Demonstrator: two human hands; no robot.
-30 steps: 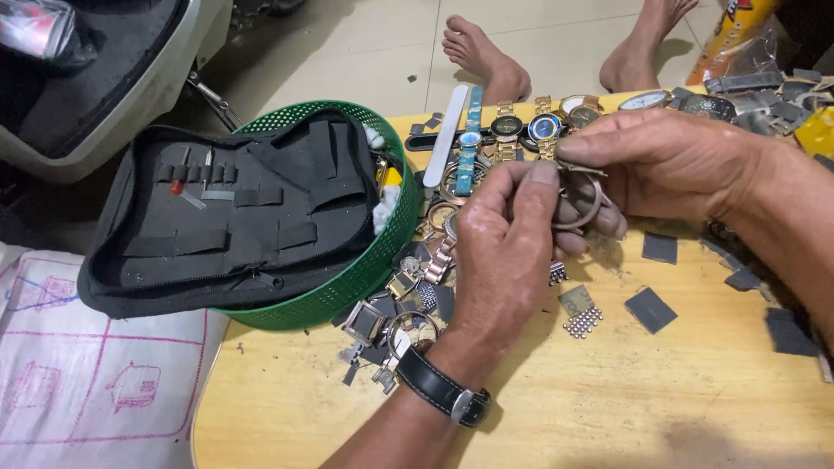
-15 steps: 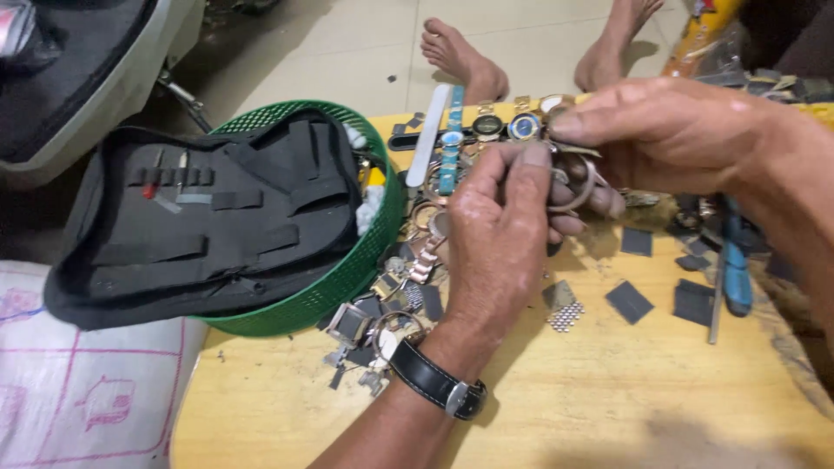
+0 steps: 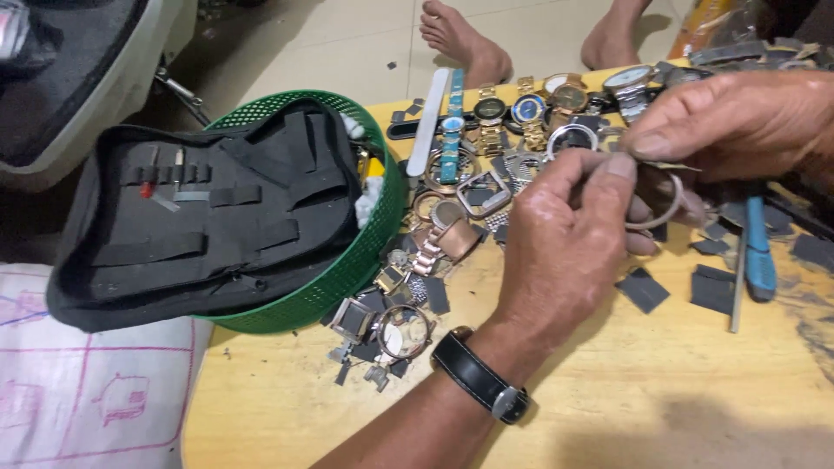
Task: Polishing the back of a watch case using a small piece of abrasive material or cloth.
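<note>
A person's two bare hands work over a pale wooden table (image 3: 608,408) strewn with watch parts. Nearest, the left hand (image 3: 565,252), with one black watch (image 3: 478,382) on its wrist, is nearly closed, thumb and forefinger pinched together on a thin metal ring (image 3: 665,208), which sits between the two hands at the middle right of the table. Just beyond it, the right hand (image 3: 738,126) is also curled narrow, its thumb and fingers pinching a small part at the top of the same ring. One blue-handled tool (image 3: 757,252) lies at the right, among several dark square pieces. To the left, one green plastic basket (image 3: 347,269) holds one open black tool pouch (image 3: 191,217). Farther off, a row of about six wristwatches (image 3: 521,108) lies side by side. Farthest away, two bare feet (image 3: 460,39) rest on the tiled floor.
</note>
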